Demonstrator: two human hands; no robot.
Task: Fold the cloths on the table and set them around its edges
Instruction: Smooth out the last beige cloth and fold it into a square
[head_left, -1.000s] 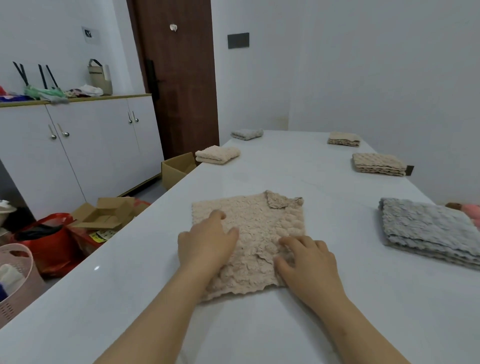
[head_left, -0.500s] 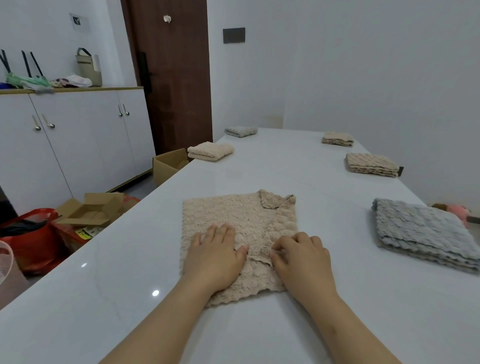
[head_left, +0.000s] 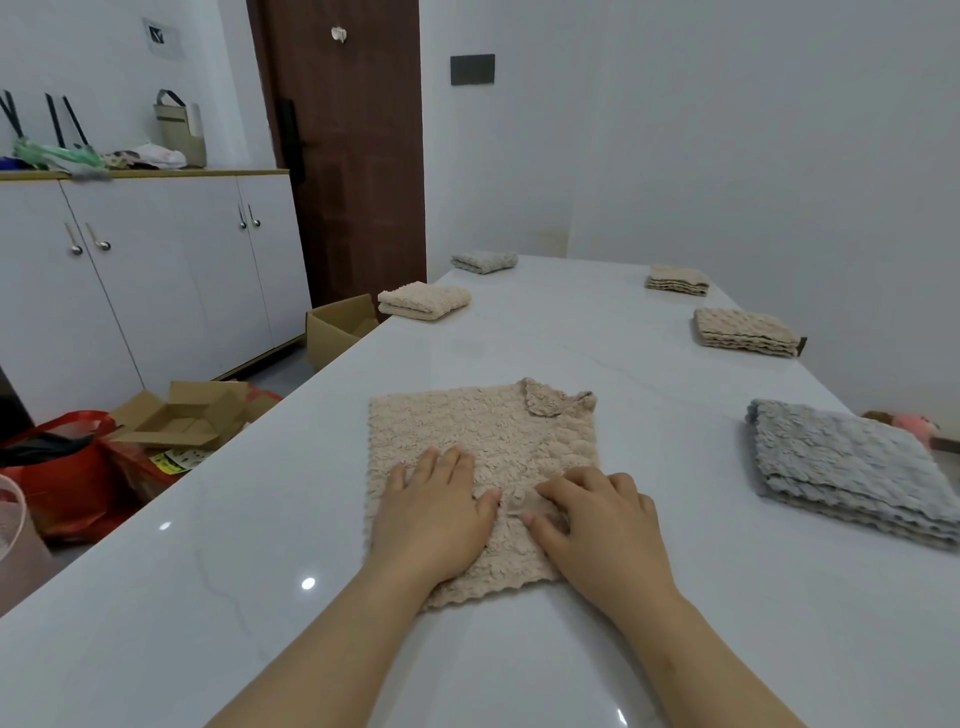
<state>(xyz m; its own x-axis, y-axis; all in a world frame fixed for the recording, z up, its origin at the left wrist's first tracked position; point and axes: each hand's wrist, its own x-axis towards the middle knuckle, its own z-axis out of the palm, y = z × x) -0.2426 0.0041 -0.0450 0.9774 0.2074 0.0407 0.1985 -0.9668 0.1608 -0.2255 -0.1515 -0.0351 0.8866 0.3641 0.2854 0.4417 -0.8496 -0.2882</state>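
Note:
A beige textured cloth (head_left: 483, 431) lies flat on the white table (head_left: 249, 530) in front of me, its far right corner turned over. My left hand (head_left: 434, 512) presses flat on its near left part, fingers straight. My right hand (head_left: 597, 522) rests beside it with curled fingers, its thumb and forefinger pinching a small ridge of the cloth between the two hands. Folded cloths sit along the table's edges: a grey one (head_left: 852, 467) at the near right, two beige ones (head_left: 745, 332) (head_left: 677, 279) farther along the right, a cream one (head_left: 423, 301) and a grey one (head_left: 483, 261) on the left.
White cabinets (head_left: 156, 291) and a brown door (head_left: 353, 156) stand left of the table. On the floor there are cardboard boxes (head_left: 182, 415), a red bag (head_left: 57, 467) and a pink basket (head_left: 15, 535). A white wall runs along the table's right side.
Both hands have slid back over the beige cloth toward its near edge. My left hand moved from the cloth's middle to its near part, and my right fingers curled onto a ridge.

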